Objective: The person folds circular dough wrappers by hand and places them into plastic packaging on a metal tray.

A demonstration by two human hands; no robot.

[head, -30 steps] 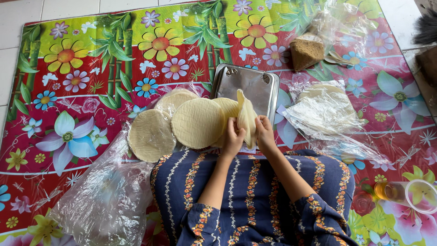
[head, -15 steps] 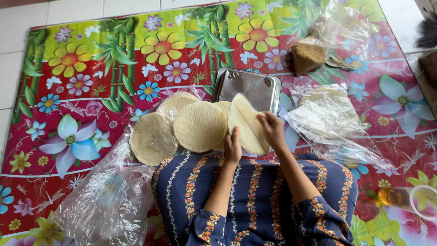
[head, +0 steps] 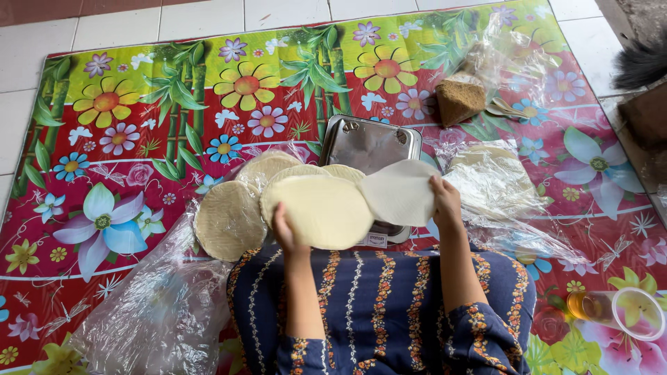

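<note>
Thin round wrapper (head: 399, 192) pinched in right hand (head: 445, 201), over the steel tray (head: 368, 142) mid-mat. Left hand (head: 286, 235) gripping another round (head: 323, 210), fingers mostly hidden. Tray's near edge covered. Loads of open floral mat (head: 139, 97) toward the far-left corner.

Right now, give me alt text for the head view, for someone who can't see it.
A seated person's left hand holds a round wrapper while the right hand lifts a thinner sheet over a metal tray. More wrappers lie on a flowered mat.
</note>
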